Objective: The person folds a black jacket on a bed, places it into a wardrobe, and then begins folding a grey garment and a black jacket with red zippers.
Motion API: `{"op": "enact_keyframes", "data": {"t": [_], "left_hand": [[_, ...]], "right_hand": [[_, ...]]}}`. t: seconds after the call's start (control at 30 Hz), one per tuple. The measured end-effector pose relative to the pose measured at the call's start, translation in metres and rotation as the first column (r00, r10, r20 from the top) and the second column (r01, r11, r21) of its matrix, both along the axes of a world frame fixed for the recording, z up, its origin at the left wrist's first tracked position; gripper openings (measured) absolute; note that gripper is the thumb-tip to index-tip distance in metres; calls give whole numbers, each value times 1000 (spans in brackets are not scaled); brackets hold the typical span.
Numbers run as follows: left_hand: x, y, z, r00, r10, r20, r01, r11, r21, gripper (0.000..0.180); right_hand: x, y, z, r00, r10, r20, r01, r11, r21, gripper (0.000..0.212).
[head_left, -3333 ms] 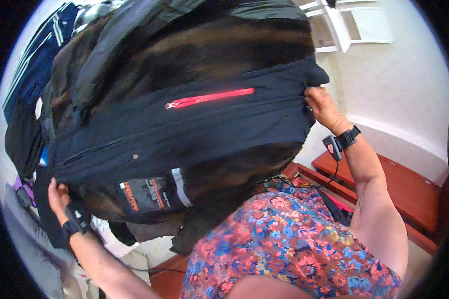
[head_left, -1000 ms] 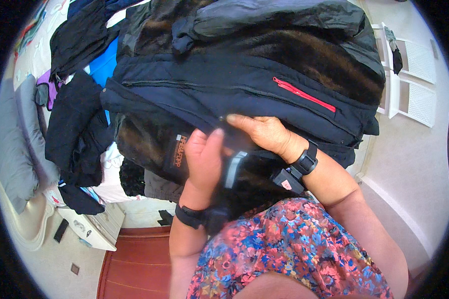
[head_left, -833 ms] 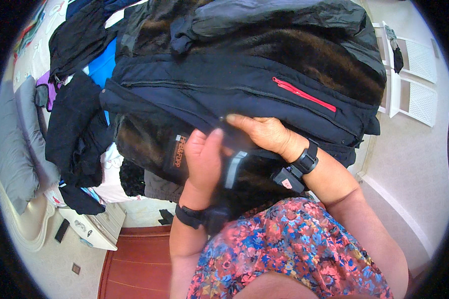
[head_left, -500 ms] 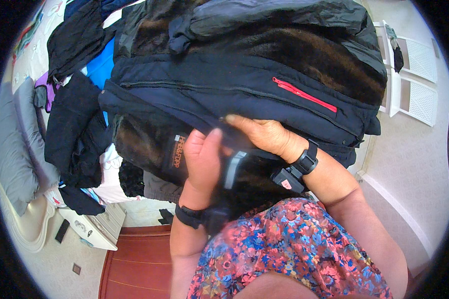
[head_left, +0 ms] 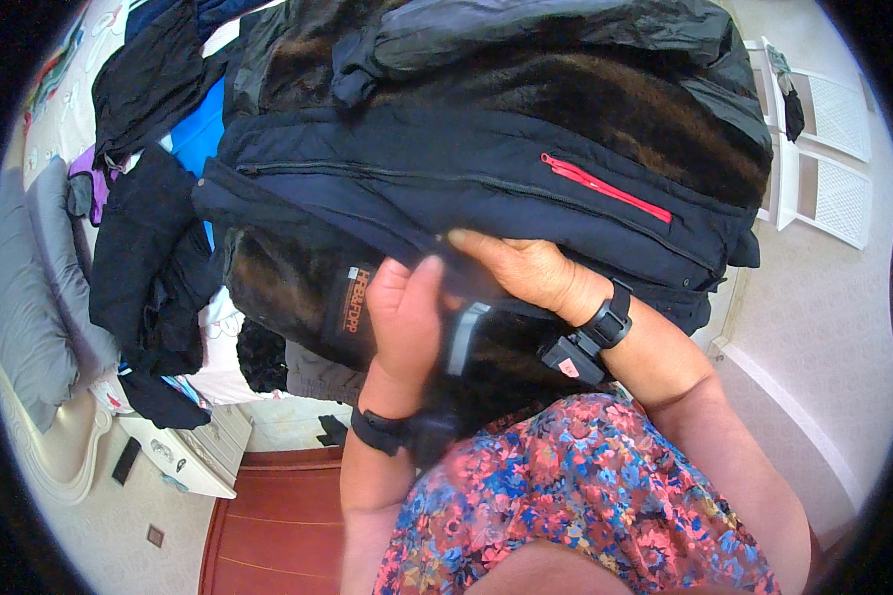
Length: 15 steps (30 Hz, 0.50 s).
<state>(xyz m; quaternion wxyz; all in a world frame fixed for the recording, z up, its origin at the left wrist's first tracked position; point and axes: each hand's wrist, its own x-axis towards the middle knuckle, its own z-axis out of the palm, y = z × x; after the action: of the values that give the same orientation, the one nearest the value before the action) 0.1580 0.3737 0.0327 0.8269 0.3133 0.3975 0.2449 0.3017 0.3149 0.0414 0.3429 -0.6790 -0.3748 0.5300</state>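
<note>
A dark navy jacket (head_left: 446,203) lies spread open before me, its brown fur lining showing. Along its front panel runs a black zipper, with a red zipped pocket (head_left: 605,188) to the right. My left hand (head_left: 405,309) is closed, thumb up, pinching the edge of the navy front flap. Close beside it, my right hand (head_left: 526,270) grips the same flap, its thumb pointing left and its fingers mostly hidden under the cloth. A sewn-in label (head_left: 352,302) with orange print sits left of my left hand. A pale grey strip (head_left: 466,337) shows below my hands.
Black garments (head_left: 154,258) and a bright blue cloth (head_left: 198,129) are heaped at the left on the bed. Grey pillows (head_left: 30,297) lie at the far left. A white nightstand (head_left: 193,446) stands lower left, and a white rack (head_left: 829,149) at the right.
</note>
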Motion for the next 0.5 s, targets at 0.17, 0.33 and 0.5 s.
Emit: {"op": "enact_keyframes", "data": {"t": [0.17, 0.33, 0.5], "left_hand": [[3, -2, -4, 999, -14, -28, 14, 1000, 14, 8], [6, -1, -7, 994, -30, -101, 33, 999, 27, 8], [13, 0, 0, 988, 35, -148, -31, 999, 31, 10]], "right_hand": [[3, -23, -37, 956, 83, 283, -137, 975, 176, 33], [3, -21, -32, 938, 181, 296, -220, 970, 104, 34], [-4, -24, -39, 949, 127, 288, -174, 974, 145, 35]]}}
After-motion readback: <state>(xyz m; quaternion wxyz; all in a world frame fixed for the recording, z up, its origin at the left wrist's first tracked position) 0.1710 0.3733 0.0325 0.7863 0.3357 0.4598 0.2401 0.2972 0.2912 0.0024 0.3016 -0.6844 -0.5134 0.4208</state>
